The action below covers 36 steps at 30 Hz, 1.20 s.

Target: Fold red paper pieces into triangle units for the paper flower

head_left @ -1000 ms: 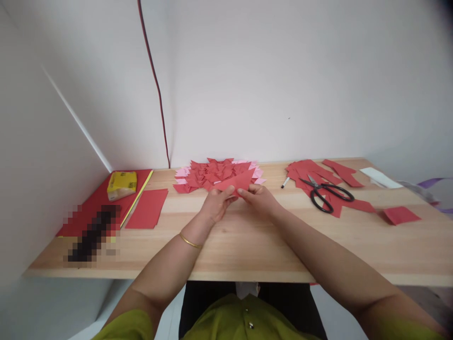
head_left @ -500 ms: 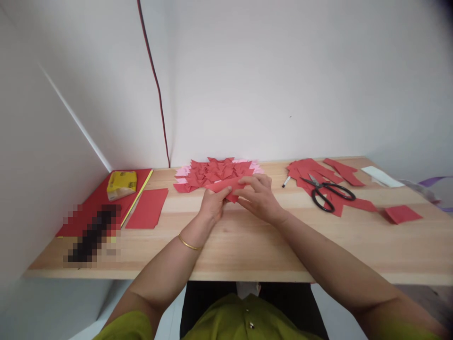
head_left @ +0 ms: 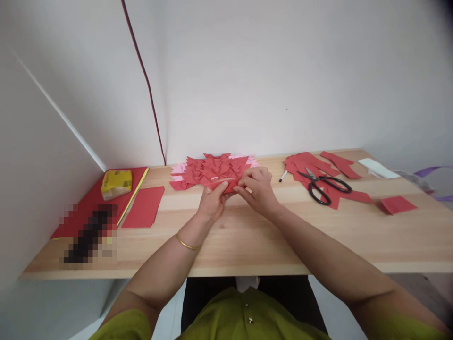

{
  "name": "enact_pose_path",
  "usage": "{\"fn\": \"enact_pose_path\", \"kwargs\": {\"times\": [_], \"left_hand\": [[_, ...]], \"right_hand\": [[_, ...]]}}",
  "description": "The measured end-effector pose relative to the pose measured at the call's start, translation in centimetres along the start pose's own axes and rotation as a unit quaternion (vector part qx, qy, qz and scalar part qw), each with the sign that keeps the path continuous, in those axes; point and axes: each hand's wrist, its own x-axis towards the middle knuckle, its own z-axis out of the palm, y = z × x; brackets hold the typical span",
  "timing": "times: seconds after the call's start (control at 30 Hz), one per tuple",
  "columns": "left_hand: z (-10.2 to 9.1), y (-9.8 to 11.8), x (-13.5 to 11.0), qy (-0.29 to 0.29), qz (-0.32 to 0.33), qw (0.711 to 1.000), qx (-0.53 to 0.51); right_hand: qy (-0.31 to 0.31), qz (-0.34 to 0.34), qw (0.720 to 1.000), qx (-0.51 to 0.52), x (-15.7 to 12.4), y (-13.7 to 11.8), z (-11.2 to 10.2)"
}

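A folded piece of red paper (head_left: pixel 228 184) is pinched between both my hands above the middle of the wooden table (head_left: pixel 247 236). My left hand (head_left: pixel 212 203) grips its left end with thumb and fingers closed. My right hand (head_left: pixel 258 189) curls over its right end, fingers pressed on the fold. Just behind the hands lies a pile of folded red and pink paper triangles (head_left: pixel 208 170).
Black scissors (head_left: pixel 323 186) lie on red paper scraps (head_left: pixel 307 165) at the right, with a pen (head_left: pixel 283 176) beside them. A red sheet (head_left: pixel 143 212), a red pad (head_left: pixel 92 208) and a yellow tissue pack (head_left: pixel 116 183) are at the left. A small red piece (head_left: pixel 396 204) lies far right.
My right hand has folded the paper's raised pointed flap down, so the piece is now narrower and lower. Both hands stayed in place while the view shifted slightly.
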Motion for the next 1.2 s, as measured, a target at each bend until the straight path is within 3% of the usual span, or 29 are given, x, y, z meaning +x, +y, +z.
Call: {"fn": "enact_pose_path", "kwargs": {"times": [0.93, 1.07, 1.2], "left_hand": [[-0.3, -0.7, 0.0, 0.012, 0.036, 0.997, 0.061], [-0.7, -0.7, 0.2, -0.002, 0.052, 0.993, 0.106], [-1.0, -0.1, 0.2, -0.02, 0.09, 0.968, 0.233]], "right_hand": [[-0.022, -0.02, 1.0, -0.009, 0.0, -0.3, -0.1], [-0.022, -0.017, 1.0, -0.005, 0.2, -0.2, -0.4], [0.003, -0.006, 1.0, 0.015, 0.4, -0.1, -1.0]]}}
